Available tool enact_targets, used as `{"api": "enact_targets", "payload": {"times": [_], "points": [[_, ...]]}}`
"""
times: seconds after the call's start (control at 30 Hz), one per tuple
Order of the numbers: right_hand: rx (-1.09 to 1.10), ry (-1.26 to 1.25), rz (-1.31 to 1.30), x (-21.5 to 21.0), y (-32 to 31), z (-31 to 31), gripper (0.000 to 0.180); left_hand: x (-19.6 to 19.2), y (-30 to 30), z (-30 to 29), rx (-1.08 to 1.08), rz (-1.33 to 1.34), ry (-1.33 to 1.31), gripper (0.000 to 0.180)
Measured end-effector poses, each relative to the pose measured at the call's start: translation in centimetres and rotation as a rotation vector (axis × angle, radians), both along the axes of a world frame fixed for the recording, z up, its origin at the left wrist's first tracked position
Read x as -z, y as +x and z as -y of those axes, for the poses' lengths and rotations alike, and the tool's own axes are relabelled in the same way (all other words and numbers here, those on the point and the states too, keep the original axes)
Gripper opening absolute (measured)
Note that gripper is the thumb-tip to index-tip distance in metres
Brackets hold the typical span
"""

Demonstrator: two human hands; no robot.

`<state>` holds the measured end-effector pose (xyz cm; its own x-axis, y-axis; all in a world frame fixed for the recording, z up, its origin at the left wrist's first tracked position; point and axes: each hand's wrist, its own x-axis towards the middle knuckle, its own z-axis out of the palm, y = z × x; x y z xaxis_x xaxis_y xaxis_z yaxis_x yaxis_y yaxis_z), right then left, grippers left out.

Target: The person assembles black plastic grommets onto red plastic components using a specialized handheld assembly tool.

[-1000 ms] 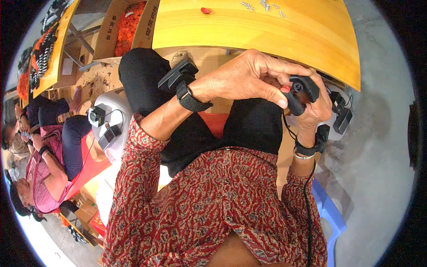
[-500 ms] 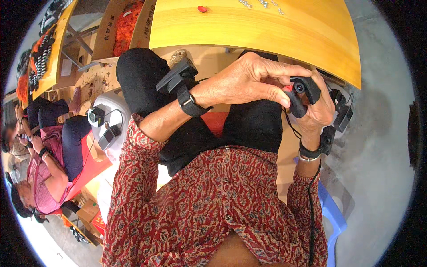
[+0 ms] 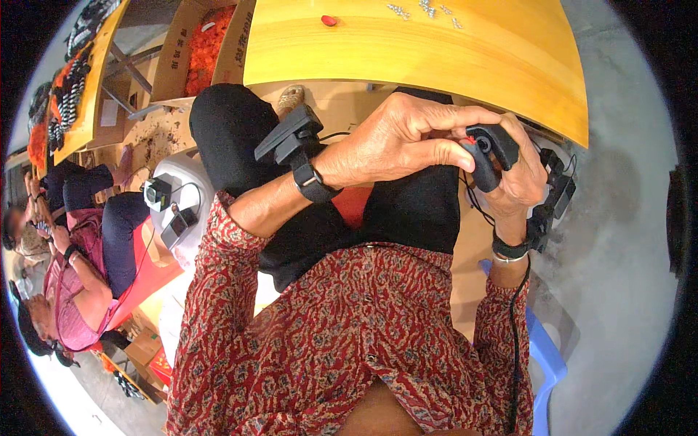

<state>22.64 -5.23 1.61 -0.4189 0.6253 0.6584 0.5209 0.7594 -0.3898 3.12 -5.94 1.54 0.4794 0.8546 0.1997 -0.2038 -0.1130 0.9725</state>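
In front of my knees, below the table's near edge, both my hands meet at a curved black piece with a round dark ring or eye on it. My right hand wraps round the piece from the right side. From the left, my left hand pinches its near side with thumb and forefinger. A small red bit shows beside the fingertips; most of it is hidden. What kind of thing the black piece is, I cannot make out.
The yellow table carries a small red piece and several tiny silvery parts. A cardboard box with orange-red material stands left. A seated person works farther left, near a white stool. A blue plastic edge shows right.
The black piece has turned slightly and moved a little left, with both hands staying on it. Less of the red bit shows now.
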Motion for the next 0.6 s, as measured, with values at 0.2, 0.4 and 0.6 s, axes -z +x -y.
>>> {"api": "enact_targets", "payload": {"times": [0.2, 0.4, 0.6], "points": [[-0.091, -0.022, -0.073, -1.0, -1.0, 0.0, 0.032, 0.1, 0.0, 0.0, -0.024, -0.013, 0.031, 0.051], [-0.114, -0.024, -0.122, -1.2, -0.9, -0.3, 0.032, -0.6, 0.2, -0.7, 0.056, -0.106, 0.075, 0.059], [0.029, -0.013, -0.153, -0.3, 0.6, -0.2, 0.028, 0.6, 0.9, -1.6, 0.141, 0.139, -0.023, 0.084]]}}
